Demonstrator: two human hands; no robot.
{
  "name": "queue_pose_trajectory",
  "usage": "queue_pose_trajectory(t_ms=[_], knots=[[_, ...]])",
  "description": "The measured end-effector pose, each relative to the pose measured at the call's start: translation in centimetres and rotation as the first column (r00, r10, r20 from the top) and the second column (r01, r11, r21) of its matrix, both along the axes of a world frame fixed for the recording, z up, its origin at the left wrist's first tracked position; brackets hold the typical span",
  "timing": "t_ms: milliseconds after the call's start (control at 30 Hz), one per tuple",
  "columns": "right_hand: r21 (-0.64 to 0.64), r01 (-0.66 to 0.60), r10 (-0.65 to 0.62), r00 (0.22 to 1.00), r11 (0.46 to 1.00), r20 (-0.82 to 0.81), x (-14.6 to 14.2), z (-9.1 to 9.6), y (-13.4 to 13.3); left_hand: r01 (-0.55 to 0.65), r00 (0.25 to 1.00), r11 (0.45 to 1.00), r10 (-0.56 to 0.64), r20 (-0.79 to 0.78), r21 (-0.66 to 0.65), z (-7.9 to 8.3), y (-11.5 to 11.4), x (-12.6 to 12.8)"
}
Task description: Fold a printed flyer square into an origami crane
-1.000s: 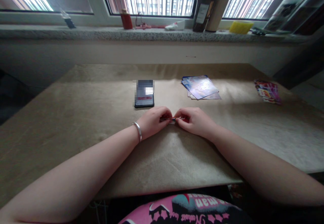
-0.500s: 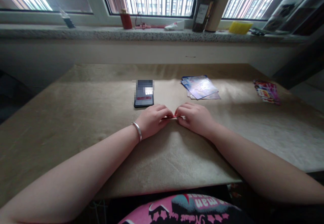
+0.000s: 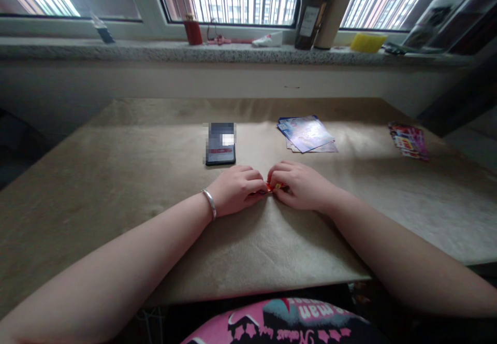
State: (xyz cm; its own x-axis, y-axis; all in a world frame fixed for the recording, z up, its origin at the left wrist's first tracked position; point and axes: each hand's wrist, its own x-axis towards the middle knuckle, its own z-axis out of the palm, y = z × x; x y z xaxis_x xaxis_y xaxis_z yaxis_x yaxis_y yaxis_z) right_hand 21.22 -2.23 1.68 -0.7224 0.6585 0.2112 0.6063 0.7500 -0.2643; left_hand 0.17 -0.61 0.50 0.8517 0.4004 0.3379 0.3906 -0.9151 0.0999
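Note:
Both hands meet over the middle of the table, pinching a thin red printed packet [image 3: 269,187] with a bit of yellow on it. Most of it is hidden by the fingers, so its full shape cannot be made out. My left hand [image 3: 237,189], below a silver bangle, is closed on the packet's left end. Closed on its right end is my right hand [image 3: 298,184], the fingertips of the two hands close together. Just beyond my left hand lies a phone [image 3: 221,149] with part of its screen blurred out.
Blue and pale printed sheets [image 3: 308,134] lie in a loose stack beyond my right hand. Farther right is a fanned pile of pink and red printed packets [image 3: 408,141]. On the stone windowsill [image 3: 147,51] stand a red container [image 3: 193,30], a dark box [image 3: 310,20] and a yellow block [image 3: 368,42].
Both hands have come slightly lower and nearer to me. The packet has tilted from nearly edge-on, so more of its red and yellow face shows.

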Motion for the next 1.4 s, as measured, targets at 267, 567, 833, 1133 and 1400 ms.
queue_pose_trajectory(t_ms=[267, 567, 833, 1133, 1400], knots=[[-0.080, 0.091, -0.099, 0.990, 0.993, -0.100, 0.6, -0.5, 0.5, -0.011, 0.999, 0.998, 0.014, -0.040, 0.057, 0.2, 0.2, -0.3], [-0.042, 0.123, -0.125, 0.991, 0.991, -0.054, 0.8, -0.6, 0.7, -0.099, 0.986, 0.962, 0.129, -0.104, 0.255, 0.9, -0.3, -0.2], [-0.047, 0.174, -0.177, 0.983, 0.984, -0.048, 0.6, -0.4, 0.5, -0.033, 0.984, 0.968, 0.075, -0.159, 0.247, 0.6, -0.3, -0.2], [-0.181, 0.249, -0.267, 0.960, 0.951, -0.081, 0.3, -0.4, 0.6, -0.013, 0.999, 0.998, 0.016, -0.035, 0.069, 0.0, -0.1, -0.3], [-0.108, 0.162, -0.175, 0.977, 0.981, -0.125, 0.7, -1.2, 1.0, -0.023, 0.997, 0.996, 0.029, 0.065, -0.087, -0.3, 0.3, -0.4]])
